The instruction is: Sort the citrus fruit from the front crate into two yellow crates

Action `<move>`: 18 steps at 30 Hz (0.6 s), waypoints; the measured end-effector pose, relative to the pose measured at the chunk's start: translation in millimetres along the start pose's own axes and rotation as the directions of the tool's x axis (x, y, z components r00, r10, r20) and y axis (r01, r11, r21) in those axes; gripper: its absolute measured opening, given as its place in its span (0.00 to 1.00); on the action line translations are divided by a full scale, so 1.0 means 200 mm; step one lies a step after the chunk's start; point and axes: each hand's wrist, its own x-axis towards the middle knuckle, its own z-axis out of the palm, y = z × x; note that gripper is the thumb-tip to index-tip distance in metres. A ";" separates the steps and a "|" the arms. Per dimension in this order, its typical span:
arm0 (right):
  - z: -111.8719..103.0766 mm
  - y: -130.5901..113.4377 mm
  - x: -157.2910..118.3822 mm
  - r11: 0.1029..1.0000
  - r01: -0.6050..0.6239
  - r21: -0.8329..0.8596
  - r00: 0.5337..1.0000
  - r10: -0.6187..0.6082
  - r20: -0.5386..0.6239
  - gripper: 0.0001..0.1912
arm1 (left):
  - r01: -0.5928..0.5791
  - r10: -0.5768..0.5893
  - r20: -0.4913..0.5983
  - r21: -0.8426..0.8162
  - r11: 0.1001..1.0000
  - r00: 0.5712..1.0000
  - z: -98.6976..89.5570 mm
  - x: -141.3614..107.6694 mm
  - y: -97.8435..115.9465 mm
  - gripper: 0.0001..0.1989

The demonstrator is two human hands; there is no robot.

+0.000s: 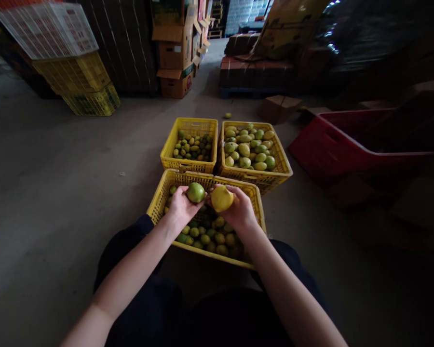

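My left hand (183, 207) holds a green fruit (196, 192) in its curled fingers. Beside it, my right hand (240, 209) grips a yellow fruit (222, 198). Both hands are over the near yellow crate (213, 260), where several green and yellowish fruits (211, 236) lie. Behind it on the left stands a yellow crate (190, 167) with small fruits, some of them dark. The back right yellow crate (275, 178) is filled with larger yellow-green fruits (244, 149).
On the right is a red bin (320, 144). One loose fruit (227, 115) and a cardboard box (279, 108) are on the floor behind the crates. Stacked crates (75, 72) stand at the back left, cardboard boxes (171, 55) near the back centre.
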 end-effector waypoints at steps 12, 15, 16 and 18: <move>-0.03 0.00 0.04 0.950 -0.033 0.310 0.981 0.090 -0.171 0.08 | 0.005 -0.004 0.065 -0.021 1.000 0.998 -0.01 -0.01 0.08 0.11; -0.02 0.00 0.04 0.959 -0.001 0.283 0.978 0.060 -0.200 0.10 | -0.030 0.030 0.031 -0.012 0.999 0.999 -0.02 0.00 0.07 0.10; -0.02 0.00 0.04 0.970 0.025 0.240 0.981 0.023 -0.194 0.10 | -0.030 0.030 0.024 -0.007 1.000 0.999 -0.02 0.00 0.07 0.10; -0.01 0.00 0.03 0.987 0.082 0.136 0.985 -0.060 -0.159 0.09 | -0.023 0.023 0.020 -0.001 1.000 1.000 -0.02 0.00 0.06 0.10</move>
